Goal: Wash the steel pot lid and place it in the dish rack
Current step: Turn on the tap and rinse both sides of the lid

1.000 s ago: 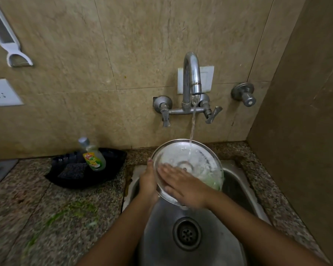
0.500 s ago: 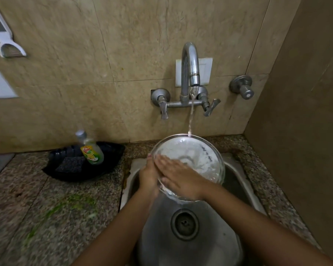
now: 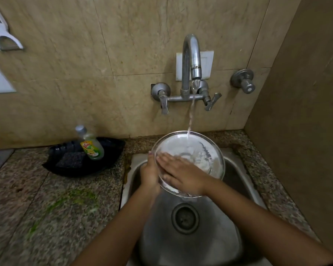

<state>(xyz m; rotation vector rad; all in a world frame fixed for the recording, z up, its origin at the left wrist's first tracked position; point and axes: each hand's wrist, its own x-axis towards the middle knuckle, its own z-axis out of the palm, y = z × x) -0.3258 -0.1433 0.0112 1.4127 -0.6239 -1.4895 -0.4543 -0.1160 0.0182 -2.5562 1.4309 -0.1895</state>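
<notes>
The round steel pot lid is tilted over the sink, its soapy inner face toward me, under the stream of water from the tap. My left hand grips the lid's left rim from behind. My right hand lies flat, fingers spread, on the lid's lower left face. No dish rack is in view.
The steel sink with its drain is below the lid. On the granite counter at the left sits a black tray with a dish soap bottle and a scrub pad. A wall stands close on the right.
My right hand has rubbed a little across the lid's face while the left keeps its hold. The lid stays under the running water.
</notes>
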